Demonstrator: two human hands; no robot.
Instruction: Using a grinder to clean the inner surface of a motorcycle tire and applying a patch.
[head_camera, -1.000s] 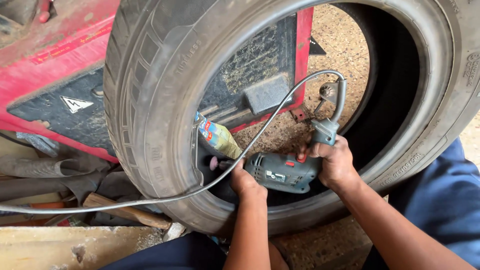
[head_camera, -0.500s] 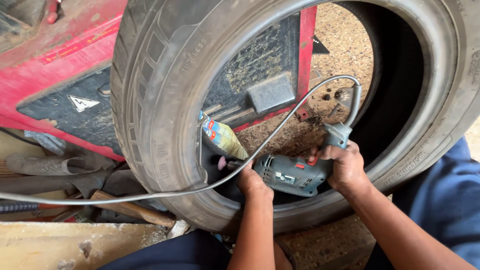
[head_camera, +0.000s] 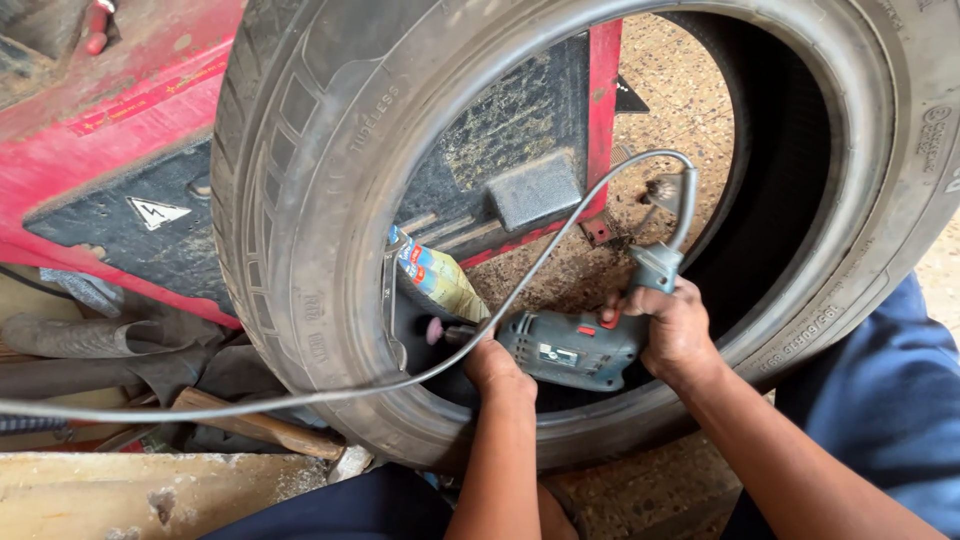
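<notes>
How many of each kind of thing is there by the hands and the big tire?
Tires: 1
Drills: 1
Grey cords: 1
Small tubes inside the tire: 1
Red machines: 1
Wooden handles: 1
Hands, left hand and right hand: 2
Total: 8

A tyre repair workshop, rough and open to the ground: a worn car tyre (head_camera: 330, 230) stands on gravelly dirt (head_camera: 690, 90); a red tyre-changing machine (head_camera: 120, 150) sits behind; scrap rubber (head_camera: 110, 335) lies beside it.
</notes>
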